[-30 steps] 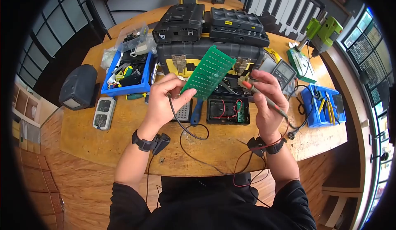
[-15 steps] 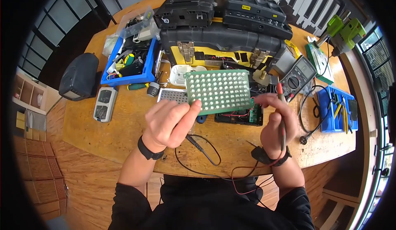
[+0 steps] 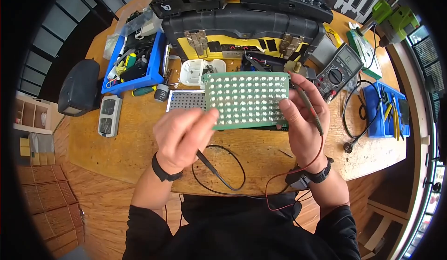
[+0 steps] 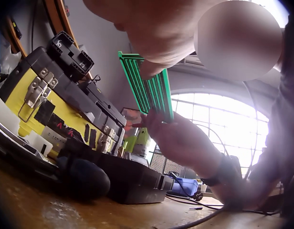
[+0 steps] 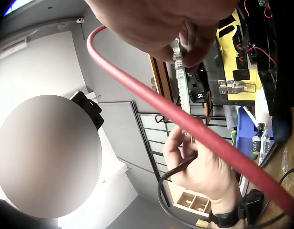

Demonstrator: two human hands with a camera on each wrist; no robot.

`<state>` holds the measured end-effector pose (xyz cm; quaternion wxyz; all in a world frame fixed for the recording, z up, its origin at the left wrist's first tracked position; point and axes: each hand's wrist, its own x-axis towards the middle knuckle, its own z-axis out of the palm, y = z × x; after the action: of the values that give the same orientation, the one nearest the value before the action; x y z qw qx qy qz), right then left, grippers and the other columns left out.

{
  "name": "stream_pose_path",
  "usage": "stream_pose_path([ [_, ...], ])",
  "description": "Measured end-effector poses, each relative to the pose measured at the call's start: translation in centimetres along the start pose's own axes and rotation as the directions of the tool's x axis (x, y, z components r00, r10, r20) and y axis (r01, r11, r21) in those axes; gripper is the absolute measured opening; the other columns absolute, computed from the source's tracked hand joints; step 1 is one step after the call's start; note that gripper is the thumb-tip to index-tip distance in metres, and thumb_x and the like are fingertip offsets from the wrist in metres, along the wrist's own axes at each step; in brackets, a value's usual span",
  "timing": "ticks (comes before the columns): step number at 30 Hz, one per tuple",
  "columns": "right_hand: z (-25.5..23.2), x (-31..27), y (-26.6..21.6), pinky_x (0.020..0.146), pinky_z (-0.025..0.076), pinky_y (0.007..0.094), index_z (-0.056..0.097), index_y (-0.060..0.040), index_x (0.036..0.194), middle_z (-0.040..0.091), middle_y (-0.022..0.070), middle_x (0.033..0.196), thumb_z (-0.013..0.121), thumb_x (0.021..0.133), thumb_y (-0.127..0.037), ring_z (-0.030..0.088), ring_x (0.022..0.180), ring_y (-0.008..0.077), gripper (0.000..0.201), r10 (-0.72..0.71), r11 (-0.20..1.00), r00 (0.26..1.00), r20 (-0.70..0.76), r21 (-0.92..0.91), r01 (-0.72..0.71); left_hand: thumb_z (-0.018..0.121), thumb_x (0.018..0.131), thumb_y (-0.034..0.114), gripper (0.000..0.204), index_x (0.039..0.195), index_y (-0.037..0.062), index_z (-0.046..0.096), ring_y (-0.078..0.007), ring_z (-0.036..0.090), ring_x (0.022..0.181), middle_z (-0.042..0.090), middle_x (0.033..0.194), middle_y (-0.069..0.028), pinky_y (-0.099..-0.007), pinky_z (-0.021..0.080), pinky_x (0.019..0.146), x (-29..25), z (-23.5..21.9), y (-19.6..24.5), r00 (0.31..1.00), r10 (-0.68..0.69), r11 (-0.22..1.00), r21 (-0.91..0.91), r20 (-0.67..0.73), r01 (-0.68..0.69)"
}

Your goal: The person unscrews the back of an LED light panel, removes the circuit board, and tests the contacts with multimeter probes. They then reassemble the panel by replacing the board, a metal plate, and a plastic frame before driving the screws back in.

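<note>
A green circuit board [image 3: 247, 99] with rows of clear LEDs is held up over the bench, its LED side towards me. My left hand [image 3: 179, 136] pinches its lower left edge between thumb and fingers. From that same hand trails a black test probe lead [image 3: 212, 167]. My right hand [image 3: 305, 120] grips the board's right edge, thumb on the front. Lying across its fingers is a red test probe [image 3: 311, 105], whose cable runs down past the wrist. In the left wrist view the board [image 4: 147, 88] is seen nearly edge-on, above a black open housing [image 4: 130, 176].
A multimeter [image 3: 339, 73] stands at the right behind the hand. The yellow and black toolbox [image 3: 251, 31] fills the back. Blue bins of tools stand left [image 3: 151, 76] and right [image 3: 372, 127]. A perforated panel [image 3: 186, 100] and white tray [image 3: 191, 73] lie behind the left hand.
The board has been turned from its plain green side to its LED side. My right hand has moved in and now grips its right edge. The view has shifted a little.
</note>
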<state>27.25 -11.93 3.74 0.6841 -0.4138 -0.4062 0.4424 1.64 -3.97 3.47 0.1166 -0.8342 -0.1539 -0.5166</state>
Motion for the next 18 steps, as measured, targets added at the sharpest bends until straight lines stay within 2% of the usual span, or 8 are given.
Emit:
stream_pose_path([
  [2,0.1,-0.2,0.1,0.072,0.057,0.0212,0.054,0.0047,0.154,0.077,0.0046,0.115,0.076,0.104,-0.007,0.072,0.096,0.0077,0.056,-0.024,1.000,0.998,-0.054,-0.002,0.024,0.079,0.083,-0.011,0.044,0.125,0.0027,0.079,-0.0175,0.061,0.064,0.071,0.104,-0.0071,-0.0318,0.048,0.054,0.4,0.0,0.4,0.995,-0.101,0.995,-0.004,0.024,0.101],
  [4,0.0,0.0,0.1,0.069,0.057,0.0214,0.053,0.0051,0.154,0.077,0.0052,0.116,0.075,0.105,-0.007,0.072,0.094,0.0075,0.055,-0.030,0.999,0.997,-0.076,-0.023,0.028,0.080,0.087,-0.009,0.041,0.126,0.0016,0.077,-0.0129,0.062,0.067,0.072,0.106,-0.0110,-0.0273,0.048,0.056,0.5,-0.1,0.8,0.848,-0.510,0.841,-0.124,0.146,0.527],
  [6,0.1,0.0,0.3,0.065,0.057,0.0215,0.053,0.0055,0.154,0.077,0.0058,0.116,0.073,0.106,-0.007,0.072,0.092,0.0074,0.054,-0.030,0.999,0.994,-0.103,-0.043,0.025,0.077,0.095,-0.006,0.038,0.132,-0.0019,0.072,-0.0053,0.059,0.067,0.075,0.111,-0.0124,-0.0241,0.046,0.057,0.0,-0.1,0.5,0.838,-0.512,0.816,-0.196,0.189,0.543],
  [8,0.3,0.0,0.5,0.067,0.057,0.0217,0.051,0.0062,0.154,0.077,0.0070,0.116,0.071,0.107,-0.006,0.072,0.091,0.0079,0.052,-0.057,0.997,0.992,-0.111,-0.057,0.050,0.074,0.101,-0.003,0.039,0.139,-0.0047,0.066,-0.0046,0.063,0.072,0.076,0.118,-0.0109,-0.0231,0.050,0.064,0.5,-0.5,1.4,0.420,-0.770,0.087,-0.574,0.481,0.815],
  [9,0.2,-0.1,0.6,0.068,0.058,0.0225,0.050,0.0069,0.154,0.077,0.0082,0.117,0.070,0.107,-0.005,0.073,0.092,0.0092,0.053,-0.066,0.997,0.994,-0.091,-0.056,0.061,0.072,0.106,0.003,0.039,0.142,-0.0058,0.062,-0.0103,0.073,0.093,0.077,0.122,-0.0103,-0.0247,0.056,0.080,-0.9,-0.9,0.4,0.456,-0.656,-0.125,-0.683,0.601,0.720],
  [12,0.8,-0.4,1.1,0.069,0.060,0.0233,0.049,0.0070,0.155,0.077,0.0093,0.118,0.069,0.108,-0.004,0.073,0.094,0.0106,0.052,-0.074,0.997,0.995,-0.072,-0.011,0.073,0.073,0.106,0.007,0.038,0.141,-0.0046,0.063,-0.0106,0.073,0.092,0.078,0.120,-0.0115,-0.0232,0.055,0.078,0.2,-0.5,1.5,0.536,-0.542,-0.072,-0.672,0.647,0.737],
  [13,0.7,-0.4,1.2,0.071,0.061,0.0252,0.046,0.0070,0.156,0.077,0.0101,0.118,0.068,0.108,-0.003,0.074,0.094,0.0122,0.053,-0.057,0.998,0.997,-0.058,-0.021,0.056,0.074,0.107,0.011,0.035,0.137,-0.0053,0.065,-0.0031,0.062,0.071,0.079,0.115,-0.0104,-0.0200,0.046,0.060,0.4,-0.3,1.8,0.505,-0.588,-0.058,-0.656,0.632,0.753],
  [18,0.4,-0.3,1.8,0.073,0.064,0.0297,0.051,0.0039,0.146,0.076,0.0102,0.109,0.071,0.107,-0.002,0.076,0.091,0.0161,0.044,-0.018,0.993,1.000,-0.009,0.114,0.019,0.068,0.111,0.014,0.030,0.132,-0.0060,0.065,-0.0043,0.043,0.053,0.071,0.094,-0.0031,-0.0237,0.029,0.050,-0.9,0.3,0.8,0.422,-0.707,-0.146,-0.700,0.568,0.699],
])
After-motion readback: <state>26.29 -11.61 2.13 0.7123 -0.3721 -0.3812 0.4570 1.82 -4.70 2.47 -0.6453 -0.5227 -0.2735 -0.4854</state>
